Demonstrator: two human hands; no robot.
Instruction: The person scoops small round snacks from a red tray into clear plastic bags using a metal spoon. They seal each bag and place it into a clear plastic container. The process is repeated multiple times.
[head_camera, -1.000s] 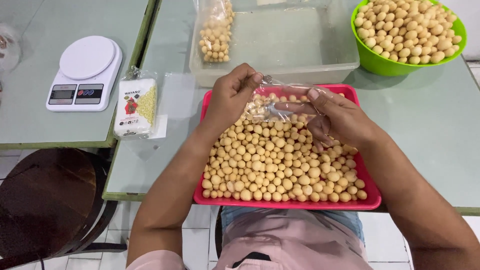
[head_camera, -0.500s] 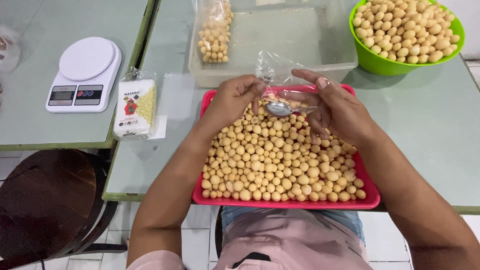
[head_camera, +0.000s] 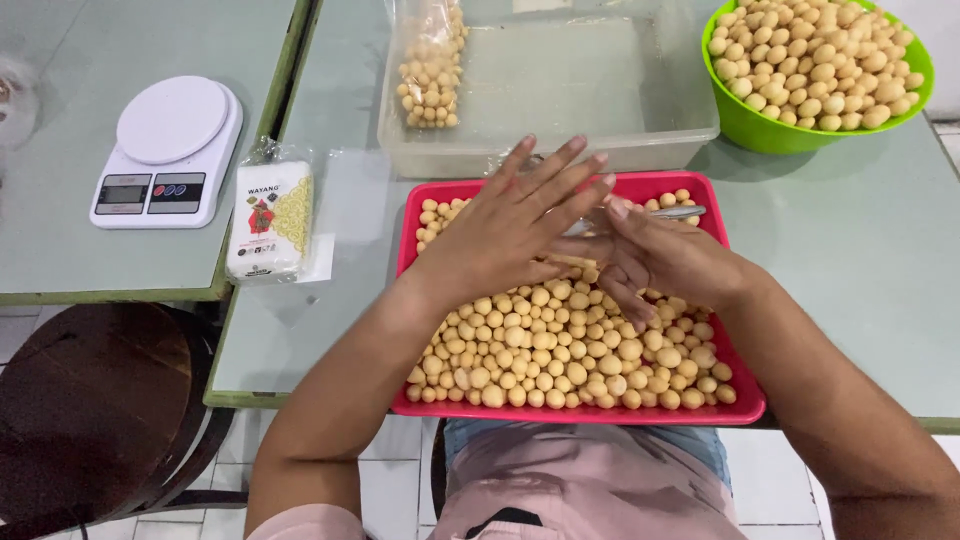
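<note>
A person is sitting at a pale green table (head_camera: 860, 250), seen from above, with both hands meeting over a red tray (head_camera: 735, 395) heaped with small round tan snack balls (head_camera: 560, 345). The left hand (head_camera: 510, 228) is lying flat with fingers spread wide, its palm pressing against the fingers of the right hand (head_camera: 660, 258), which is also open and flat. Neither hand is clearly gripping anything, though a metal spoon (head_camera: 672, 212) is poking out just behind the right hand; whether fingers are touching it cannot be told. Beyond the tray, a clear plastic tub (head_camera: 600, 90) is holding a clear bag of balls (head_camera: 432, 70). A green bowl (head_camera: 760, 130) of balls is sitting far right. A small snack packet (head_camera: 268, 218) and a white kitchen scale (head_camera: 168, 150) are lying to the left.
</note>
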